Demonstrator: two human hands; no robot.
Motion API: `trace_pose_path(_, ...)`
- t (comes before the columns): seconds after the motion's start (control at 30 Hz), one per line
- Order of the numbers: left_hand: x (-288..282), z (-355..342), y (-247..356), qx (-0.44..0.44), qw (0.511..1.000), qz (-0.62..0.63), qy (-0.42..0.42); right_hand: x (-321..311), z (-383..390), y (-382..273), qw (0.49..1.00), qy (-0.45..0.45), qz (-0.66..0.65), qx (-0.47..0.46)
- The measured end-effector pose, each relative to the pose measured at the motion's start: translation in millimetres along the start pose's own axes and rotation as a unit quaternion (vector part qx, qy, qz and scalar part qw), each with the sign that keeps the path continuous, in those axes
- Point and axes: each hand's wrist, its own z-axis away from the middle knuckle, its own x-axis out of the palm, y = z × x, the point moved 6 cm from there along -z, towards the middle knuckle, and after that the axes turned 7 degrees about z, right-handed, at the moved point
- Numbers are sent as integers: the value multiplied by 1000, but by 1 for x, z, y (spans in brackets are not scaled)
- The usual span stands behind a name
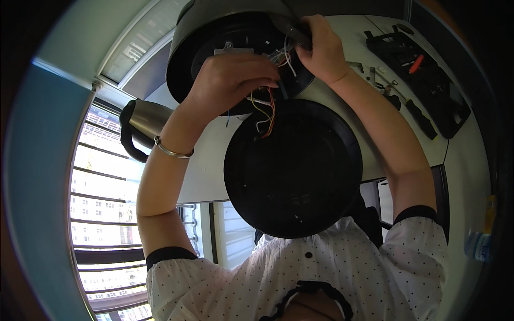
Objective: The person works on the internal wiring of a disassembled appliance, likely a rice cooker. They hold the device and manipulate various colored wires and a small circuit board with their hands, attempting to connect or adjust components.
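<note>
A large round appliance with a silvery outer wall (225, 12) lies tipped, its dark inside facing me. My left hand (233, 80) reaches over that opening with its fingers pinched on thin wires (271, 107). The wires, orange, yellow and white, run down to a round black cover (294, 171) leaning near my body; the fingertips' exact grip is partly hidden. My right hand (325, 51) is closed round the dark handles of what look like pliers (294, 36). Their metal jaws point at a white wire close to my left fingertips.
A metal kettle (150, 122) with a black handle stands to the left near the window blinds (101, 198). At the right lie a black tool case (444, 91) holding a red-handled tool (415, 64), a dark-handled screwdriver (420, 119) and small metal tools. A bluish bottle (478, 246) is at the right edge.
</note>
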Motion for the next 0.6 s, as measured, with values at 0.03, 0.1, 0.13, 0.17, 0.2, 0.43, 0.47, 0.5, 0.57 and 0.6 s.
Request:
trace_pose_path(0.03, 0, -2, 0, 4, 1000, -11, -2, 0, 1, 1, 1000, 2, 4, -2)
trace_pose_path(0.1, 0, -1, -8, -67, 996, -27, 57, 0, 1, 2, 1000, 4, 7, -4)
trace_pose_path(0.13, -1, 1, -12, -102, 990, -35, 86, -1, 1, 2, 1000, 3, 6, -5)
trace_pose_path(0.17, 0, 1, -14, -102, 990, -51, 87, -1, 1, 1, 1000, 2, 6, -6)
trace_pose_path(0.2, 0, 2, -15, -102, 989, -67, 87, -1, 1, 1, 1000, 0, 4, -5)
trace_pose_path(0.43, 6, 6, -18, -102, 988, -81, 82, -4, 0, -3, 1000, 5, -5, -17)
trace_pose_path(0.47, 7, 5, -17, -112, 987, -84, 82, -4, 0, -3, 1000, 6, -4, -19)
trace_pose_path(0.5, 7, 4, -15, -122, 985, -87, 83, -4, 0, -3, 1000, 8, -9, -17)
trace_pose_path(0.57, 9, 2, -14, -136, 981, -100, 90, -5, 0, -2, 1000, 11, -17, -18)
trace_pose_path(0.6, 11, 1, -12, -120, 981, -117, 101, -5, 0, -2, 999, 12, -22, -20)
